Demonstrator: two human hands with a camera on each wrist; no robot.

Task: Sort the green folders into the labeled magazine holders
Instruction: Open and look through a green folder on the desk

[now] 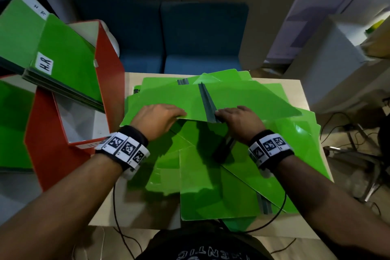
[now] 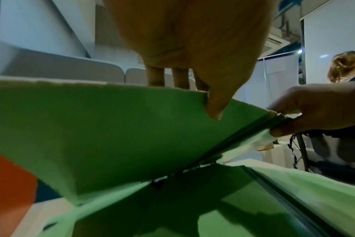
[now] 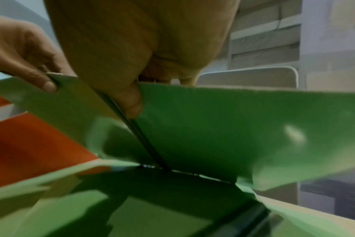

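Both forearms reached fwd over the table (image 1: 299, 99), palms down, each wrist wearing a black band with b/w square marker tags. The left hand (image 1: 157, 120) pinched the near edge of an open green folder (image 1: 168, 103) — fingers on top, thumb underneath, as the left wrist view showed (image 2: 215, 104). The right hand (image 1: 240, 121) gripped the same folder at its dark grey spine (image 1: 207, 101), thumb pressed beside the spine from below, fingers curled over the top. The folder was held spread open, its near edge raised off the pile of green folders (image 1: 211, 186) fanned across the table; its far edge looked to rest on the pile.

To the left stood red magazine holders (image 1: 109, 65), tilted toward the cam. The front holder (image 1: 47, 150) had a white strip on its low lip w/ faint writing, prob. starting "H" — too blurred to read. Behind it another holder was packed w/ green folders (image 1: 69, 61); one bore a white label reading "H.R" (image 1: 45, 63), and a folder further back (image 1: 15, 27) had "HR" handwritten on its white edge. Partial mirrored white lettering on the person's dark shirt (image 1: 209, 255) at the bottom edge wasn't legible.
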